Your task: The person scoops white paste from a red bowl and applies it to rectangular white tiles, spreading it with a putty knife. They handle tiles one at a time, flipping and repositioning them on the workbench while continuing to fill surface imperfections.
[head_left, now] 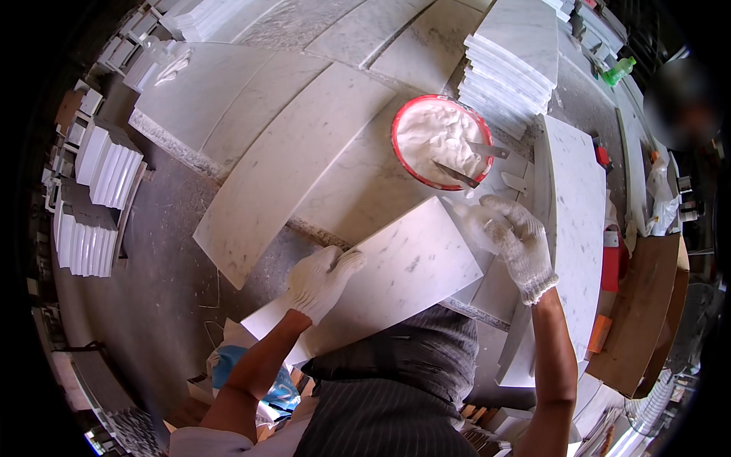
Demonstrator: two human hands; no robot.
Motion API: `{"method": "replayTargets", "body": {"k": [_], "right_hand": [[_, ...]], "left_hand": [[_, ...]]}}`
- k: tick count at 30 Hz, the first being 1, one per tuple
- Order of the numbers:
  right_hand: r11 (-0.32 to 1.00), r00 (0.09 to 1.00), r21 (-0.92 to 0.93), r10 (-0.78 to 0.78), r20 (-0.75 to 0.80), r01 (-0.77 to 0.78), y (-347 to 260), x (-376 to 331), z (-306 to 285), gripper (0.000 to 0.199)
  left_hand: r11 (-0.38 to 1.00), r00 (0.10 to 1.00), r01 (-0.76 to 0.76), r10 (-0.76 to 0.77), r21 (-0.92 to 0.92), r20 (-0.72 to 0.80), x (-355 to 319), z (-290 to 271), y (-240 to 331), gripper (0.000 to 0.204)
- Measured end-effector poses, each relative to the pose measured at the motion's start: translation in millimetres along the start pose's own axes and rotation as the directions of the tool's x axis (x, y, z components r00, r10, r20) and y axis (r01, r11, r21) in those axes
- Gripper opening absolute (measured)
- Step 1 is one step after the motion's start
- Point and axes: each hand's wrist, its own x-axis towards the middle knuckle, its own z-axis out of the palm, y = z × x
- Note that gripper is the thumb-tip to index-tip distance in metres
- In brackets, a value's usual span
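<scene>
A white marble slab with grey flecks [411,266] lies tilted over my lap, its far edge toward the work table. My left hand [324,282], in a white knitted glove, grips the slab's far left edge. By the far right corner is my right hand [519,242], also gloved, its fingers curled in. Something pale and blurred shows at those fingertips; its kind cannot be made out. Just beyond stands a red-rimmed tub [395,145] of white paste [434,137]. Two putty knives, one dark [457,175] and one lighter [489,150], rest in it.
Long marble slabs [289,160] cover the table. A tall stack of slabs [510,76] rises behind the tub, and another slab [575,228] lies to the right. Slab stacks [91,236] stand at the left. A cardboard box [636,305] and a green bottle [618,71] are at the right.
</scene>
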Motion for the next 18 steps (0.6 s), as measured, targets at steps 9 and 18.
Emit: {"method": "replayTargets", "body": {"k": [9, 18], "right_hand": [[0.980, 0.989, -0.133, -0.148, -0.007, 0.146, -9.7, 2.3, 3.5, 0.033], [0.970, 0.987, -0.189, -0.162, -0.013, 0.156, -10.4, 4.4, 2.7, 0.034]], "left_hand": [[0.999, 0.999, 0.042, -0.042, 0.008, 0.015, 0.1, -0.4, 0.7, 0.057], [0.999, 0.999, 0.042, -0.042, 0.027, 0.012, 1.4, 2.0, 0.0, 0.056]]}}
